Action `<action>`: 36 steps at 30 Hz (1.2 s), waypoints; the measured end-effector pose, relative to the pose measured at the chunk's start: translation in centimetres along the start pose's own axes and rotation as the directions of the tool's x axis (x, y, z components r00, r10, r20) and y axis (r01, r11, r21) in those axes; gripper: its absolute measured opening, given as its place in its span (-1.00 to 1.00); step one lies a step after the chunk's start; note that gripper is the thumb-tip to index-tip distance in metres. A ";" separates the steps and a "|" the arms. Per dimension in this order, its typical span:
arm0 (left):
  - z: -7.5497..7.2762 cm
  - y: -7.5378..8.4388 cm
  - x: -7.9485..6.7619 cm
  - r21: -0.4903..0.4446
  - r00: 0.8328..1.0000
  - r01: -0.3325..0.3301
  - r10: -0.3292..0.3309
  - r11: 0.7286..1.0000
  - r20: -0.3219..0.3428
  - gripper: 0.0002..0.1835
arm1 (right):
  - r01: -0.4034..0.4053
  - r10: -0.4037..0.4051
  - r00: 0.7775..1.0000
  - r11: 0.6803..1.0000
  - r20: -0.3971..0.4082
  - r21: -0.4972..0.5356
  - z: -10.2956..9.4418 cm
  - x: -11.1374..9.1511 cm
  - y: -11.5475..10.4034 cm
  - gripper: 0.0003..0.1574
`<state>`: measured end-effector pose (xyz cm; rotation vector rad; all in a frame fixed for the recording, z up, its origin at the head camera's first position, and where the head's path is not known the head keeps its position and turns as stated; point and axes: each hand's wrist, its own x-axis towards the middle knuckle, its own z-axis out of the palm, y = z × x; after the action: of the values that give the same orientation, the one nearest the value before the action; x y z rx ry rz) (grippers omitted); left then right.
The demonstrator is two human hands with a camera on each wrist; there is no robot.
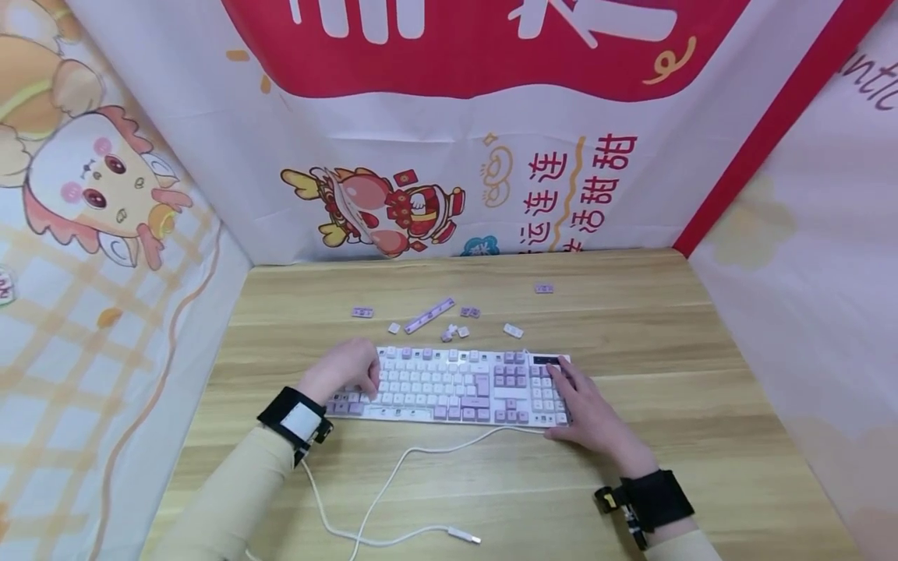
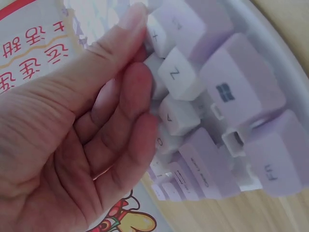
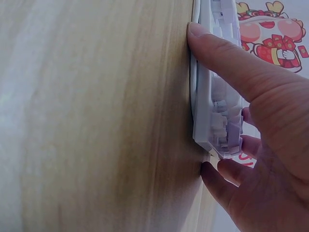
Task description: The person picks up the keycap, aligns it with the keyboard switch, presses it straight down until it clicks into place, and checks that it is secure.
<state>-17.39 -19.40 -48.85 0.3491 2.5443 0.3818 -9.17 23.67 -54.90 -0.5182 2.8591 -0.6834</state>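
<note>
A white and lilac keyboard (image 1: pixel 510 393) lies on the wooden table. My left hand (image 1: pixel 348 366) is over its left part, fingers bent and thumb tip down among the white keys beside the X keycap (image 2: pixel 160 35). I cannot tell whether its hidden fingertips pinch a keycap. Between the Caps Lock keycap (image 2: pixel 205 164) and the Fn keycap (image 2: pixel 280 157), a bare key socket (image 2: pixel 235 141) shows. My right hand (image 1: pixel 589 409) grips the keyboard's right end. Its thumb presses the near edge while the other fingers reach over the number pad and around the side.
Behind the keyboard lie loose parts: a long lilac strip (image 1: pixel 429 315), small lilac pieces (image 1: pixel 362 312) and several white keycaps (image 1: pixel 514 330). A white cable (image 1: pixel 393 471) loops across the front of the table to its plug (image 1: pixel 463 534). Printed cloth (image 1: pixel 435 125) hangs around the table.
</note>
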 end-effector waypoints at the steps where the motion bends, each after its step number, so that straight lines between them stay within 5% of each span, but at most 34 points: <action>1: 0.0 0.0 0.0 0.006 1.000 0.003 -0.003 1.000 0.004 -0.78 | 0.005 -0.005 1.000 1.000 -0.003 0.002 0.0 0.0 0.0 0.41; 13: 0.6 0.4 0.1 0.075 1.000 -0.005 0.005 0.997 0.000 -0.74 | -0.004 0.004 1.000 1.000 -0.005 -0.003 0.2 -0.5 0.2 0.44; 26: -0.2 -0.5 -0.1 0.009 0.997 -0.058 0.058 0.998 -0.058 -0.79 | 0.000 0.000 1.000 1.000 0.005 0.001 0.0 0.1 0.1 0.43; 29: -0.4 -0.7 0.2 0.035 0.980 -0.100 0.105 0.994 -0.172 -0.83 | -0.003 0.003 1.000 1.000 0.009 -0.003 0.0 0.1 0.1 0.42; 33: -0.8 -0.6 0.9 0.098 0.926 -0.121 0.148 0.988 -0.347 -0.90 | -0.003 0.003 1.000 1.000 0.006 -0.003 0.1 0.1 0.1 0.42; 36: -1.0 -0.5 1.6 0.114 0.898 -0.115 0.152 0.987 -0.413 -0.88 | -0.004 0.004 1.000 1.000 0.005 -0.008 0.2 0.1 0.2 0.42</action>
<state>-19.35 -19.57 -49.01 0.5256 2.9773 0.4371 -9.28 23.69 -55.13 -0.5139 2.8582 -0.6696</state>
